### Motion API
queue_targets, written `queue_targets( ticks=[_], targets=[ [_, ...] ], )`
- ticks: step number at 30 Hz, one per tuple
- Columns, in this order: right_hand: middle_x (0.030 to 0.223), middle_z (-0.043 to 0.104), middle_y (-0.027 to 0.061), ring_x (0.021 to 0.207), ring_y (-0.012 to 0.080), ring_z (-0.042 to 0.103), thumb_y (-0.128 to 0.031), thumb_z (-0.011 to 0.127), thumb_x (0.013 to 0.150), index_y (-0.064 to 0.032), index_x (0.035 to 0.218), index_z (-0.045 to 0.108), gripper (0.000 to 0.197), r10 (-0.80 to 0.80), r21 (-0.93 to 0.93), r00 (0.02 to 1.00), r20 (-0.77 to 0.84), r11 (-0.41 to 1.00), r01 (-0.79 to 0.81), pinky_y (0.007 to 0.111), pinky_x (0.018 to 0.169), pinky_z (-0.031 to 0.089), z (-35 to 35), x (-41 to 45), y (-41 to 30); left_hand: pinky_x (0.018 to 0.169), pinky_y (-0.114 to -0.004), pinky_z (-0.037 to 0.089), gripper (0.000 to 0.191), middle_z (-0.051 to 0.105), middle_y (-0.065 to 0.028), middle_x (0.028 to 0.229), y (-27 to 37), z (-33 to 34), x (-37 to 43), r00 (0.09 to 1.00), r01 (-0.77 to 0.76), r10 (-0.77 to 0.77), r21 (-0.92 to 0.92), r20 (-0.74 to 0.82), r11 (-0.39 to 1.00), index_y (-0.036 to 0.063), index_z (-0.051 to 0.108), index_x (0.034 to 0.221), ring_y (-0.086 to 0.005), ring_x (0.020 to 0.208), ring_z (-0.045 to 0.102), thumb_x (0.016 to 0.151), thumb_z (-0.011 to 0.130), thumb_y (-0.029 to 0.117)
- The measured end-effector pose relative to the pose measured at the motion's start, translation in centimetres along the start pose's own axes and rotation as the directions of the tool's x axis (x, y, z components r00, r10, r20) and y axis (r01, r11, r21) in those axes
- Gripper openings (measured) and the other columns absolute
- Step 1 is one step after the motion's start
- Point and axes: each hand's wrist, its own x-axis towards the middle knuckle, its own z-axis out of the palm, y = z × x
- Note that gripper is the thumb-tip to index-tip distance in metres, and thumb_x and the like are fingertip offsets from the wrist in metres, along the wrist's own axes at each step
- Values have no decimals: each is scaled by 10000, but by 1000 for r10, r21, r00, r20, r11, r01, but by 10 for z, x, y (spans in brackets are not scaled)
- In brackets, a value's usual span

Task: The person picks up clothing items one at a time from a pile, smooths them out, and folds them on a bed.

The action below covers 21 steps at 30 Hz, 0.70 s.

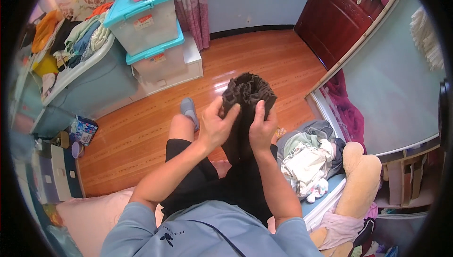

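A dark brown garment (247, 87) with a gathered, ruffled opening is held up in front of my knees, its lower part hanging down between my forearms. My left hand (217, 124) grips the left side of the opening, thumb on the near side. On the right side my right hand (262, 127) pinches the cloth, with its thumb pointing away from me. The garment's lower end merges with my black shorts, so its full length cannot be told. Right of my right forearm lies a heap of white, green and grey clothes (306, 161).
At the upper left stand stacked clear storage boxes (155, 48) with turquoise lids, beside a large tub (95, 76) heaped with clothes. A plush toy (359, 182) lies at the right near a sliding door panel (393, 76). A pink cushion (95, 218) is at the lower left.
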Motion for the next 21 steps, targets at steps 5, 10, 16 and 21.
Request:
queue_targets(
  ticks=[5,10,16,21],
  targets=[
    [1090,634,140,1018,170,581,-182,574,971,37,1251,518,360,29,100,985,168,994,-46,305,890,468,-3,-24,1,666,-268,489,171,633,-84,843,2,-2,-49,987,-64,93,-216,128,974,-27,584,1018,-137,738,595,929,581,119],
    [1026,640,114,978,168,611,-41,765,785,18,1211,546,483,-5,71,886,463,997,-31,307,837,496,-21,-33,-10,741,-285,521,234,668,-98,992,-4,-40,-69,954,124,-10,-365,300,923,-25,629,1106,-160,843,632,975,468,83],
    [965,659,114,867,200,648,65,708,751,12,1120,600,389,-23,-62,800,599,995,76,298,782,515,-14,-35,8,766,-350,399,373,671,-49,952,8,-107,-22,771,-586,456,214,445,782,91,650,1059,-224,867,613,735,793,208],
    [951,661,105,878,189,645,75,683,764,10,1131,601,381,-3,-84,734,679,993,82,291,788,514,-14,-25,4,742,-377,387,551,642,-47,808,28,-114,0,726,-387,37,364,687,847,117,593,1071,-218,785,614,662,852,380]
  ],
)
